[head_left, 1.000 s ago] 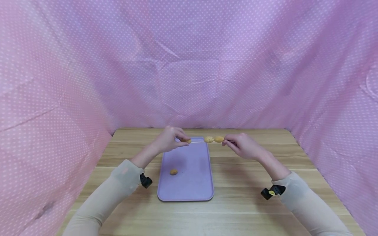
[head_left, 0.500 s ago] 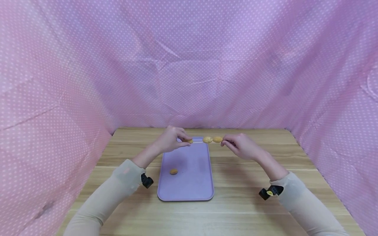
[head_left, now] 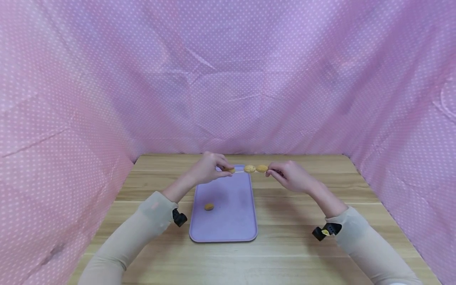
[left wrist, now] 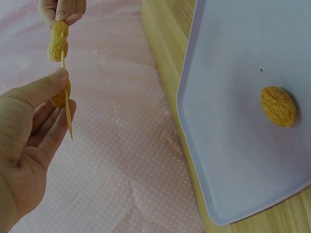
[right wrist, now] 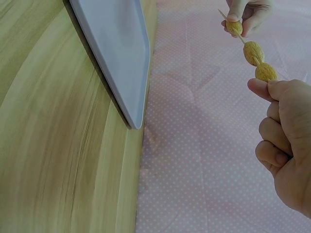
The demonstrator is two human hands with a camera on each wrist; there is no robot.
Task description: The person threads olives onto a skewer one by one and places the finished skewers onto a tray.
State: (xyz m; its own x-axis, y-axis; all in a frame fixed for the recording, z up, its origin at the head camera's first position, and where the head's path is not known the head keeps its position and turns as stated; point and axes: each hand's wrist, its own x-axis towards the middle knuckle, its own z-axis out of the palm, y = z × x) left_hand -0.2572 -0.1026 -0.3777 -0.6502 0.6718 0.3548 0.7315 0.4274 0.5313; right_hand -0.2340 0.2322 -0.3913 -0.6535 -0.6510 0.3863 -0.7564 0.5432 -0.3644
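Two wrinkled golden-brown oval balls, likely fried food, sit side by side on a thin wooden skewer (left wrist: pixel 68 121), held level above the tray's far end. My left hand (head_left: pixel 210 168) pinches a third such ball (left wrist: pixel 59 99) between thumb and fingers. This ball is at the skewer's pointed end, and the tip sticks out past it. A stretch of bare stick separates it from the middle ball (head_left: pixel 249 169). My right hand (head_left: pixel 292 176) grips the skewer's other end, close against the end ball (right wrist: pixel 266 72); the stick inside that hand is hidden.
A lilac rectangular tray (head_left: pixel 235 233) lies on the wooden table (head_left: pixel 292 253) below the hands. One loose golden ball (head_left: pixel 209 207) rests in its left part. Pink dotted cloth (head_left: pixel 228 111) hangs around the table's back and sides.
My left hand has slid slightly right with its ball, while the other two balls and my right hand have shifted slightly left. The bare stretch of stick has become shorter.
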